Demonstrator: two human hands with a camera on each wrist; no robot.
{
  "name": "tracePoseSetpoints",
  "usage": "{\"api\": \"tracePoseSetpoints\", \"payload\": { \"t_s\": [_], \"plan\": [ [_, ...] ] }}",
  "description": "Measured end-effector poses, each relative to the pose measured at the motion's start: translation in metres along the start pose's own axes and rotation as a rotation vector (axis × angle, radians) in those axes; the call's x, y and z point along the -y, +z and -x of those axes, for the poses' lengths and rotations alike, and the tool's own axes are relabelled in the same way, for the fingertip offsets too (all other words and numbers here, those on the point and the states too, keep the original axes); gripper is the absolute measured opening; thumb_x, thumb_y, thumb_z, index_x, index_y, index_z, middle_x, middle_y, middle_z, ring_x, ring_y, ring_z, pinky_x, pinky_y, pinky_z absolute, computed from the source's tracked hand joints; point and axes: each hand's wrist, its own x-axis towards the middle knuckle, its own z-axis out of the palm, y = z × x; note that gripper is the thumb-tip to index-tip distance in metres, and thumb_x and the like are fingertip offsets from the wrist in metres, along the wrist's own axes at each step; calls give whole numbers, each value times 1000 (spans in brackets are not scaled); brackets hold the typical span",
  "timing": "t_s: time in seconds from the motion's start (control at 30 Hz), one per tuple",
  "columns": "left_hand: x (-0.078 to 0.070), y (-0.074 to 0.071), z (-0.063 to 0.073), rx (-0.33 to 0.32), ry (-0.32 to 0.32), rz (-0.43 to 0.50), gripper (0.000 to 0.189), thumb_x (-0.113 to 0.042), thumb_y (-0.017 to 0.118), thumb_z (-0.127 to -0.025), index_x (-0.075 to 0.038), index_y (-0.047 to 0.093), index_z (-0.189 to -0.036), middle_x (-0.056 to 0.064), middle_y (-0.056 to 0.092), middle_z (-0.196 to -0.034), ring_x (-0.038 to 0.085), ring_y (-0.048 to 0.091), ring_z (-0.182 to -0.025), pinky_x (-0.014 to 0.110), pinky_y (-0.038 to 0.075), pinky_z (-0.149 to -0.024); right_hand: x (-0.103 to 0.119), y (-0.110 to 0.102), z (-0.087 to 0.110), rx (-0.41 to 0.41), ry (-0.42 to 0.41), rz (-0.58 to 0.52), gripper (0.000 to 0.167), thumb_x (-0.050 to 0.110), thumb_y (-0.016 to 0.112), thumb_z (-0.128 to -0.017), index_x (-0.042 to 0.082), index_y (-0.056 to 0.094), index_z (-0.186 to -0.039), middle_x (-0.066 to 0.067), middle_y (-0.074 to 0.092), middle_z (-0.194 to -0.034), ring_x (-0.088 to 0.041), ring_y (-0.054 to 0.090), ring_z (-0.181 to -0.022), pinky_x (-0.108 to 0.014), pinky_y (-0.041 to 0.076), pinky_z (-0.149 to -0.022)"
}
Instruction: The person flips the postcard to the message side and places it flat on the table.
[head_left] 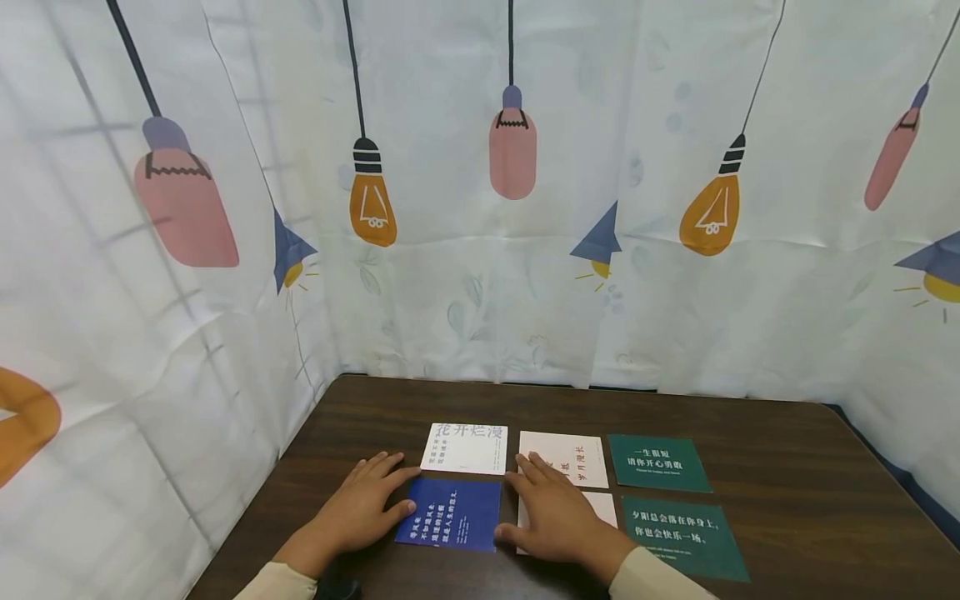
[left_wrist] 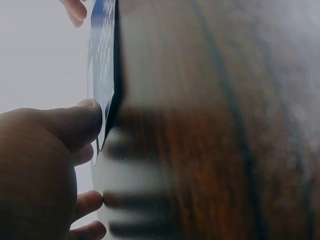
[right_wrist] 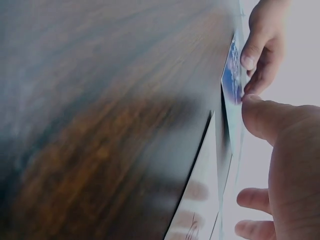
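Note:
A blue card (head_left: 453,514) with white lettering lies flat between the two hands. My left hand (head_left: 367,504) has its fingers spread, with the thumb at the card's left edge; the left wrist view shows that thumb against the blue card (left_wrist: 103,60). Fingers extended, my right hand (head_left: 551,517) lies over a lower pale card (head_left: 602,503), hiding most of it. Its fingertips overlap the upper pale card (head_left: 588,458) with red lettering, and its thumb points toward the blue card's right edge. Just above the blue card is a white card (head_left: 467,454) with purple lettering.
Two green cards, an upper one (head_left: 660,463) and a lower one (head_left: 690,542), lie at the right of the group. All the cards rest on a dark wooden table (head_left: 817,500). A white curtain (head_left: 450,308) printed with lamps hangs behind and left of it.

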Motion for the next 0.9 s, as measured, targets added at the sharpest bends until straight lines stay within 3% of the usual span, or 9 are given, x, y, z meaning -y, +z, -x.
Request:
{"api": "tracePoseSetpoints", "payload": {
  "t_s": [0.9],
  "plan": [
    [-3,0,-1,-9,-2,-5,46,-39,71,-96,-16,67,-136,21,49,-149,46,37,-143,64,23,-114,10,9,-8,8,-13,42,89,71,69,-84,7,57,-145,-17,37,-160,-35,28,-150,-50,30,-116]
  ]
}}
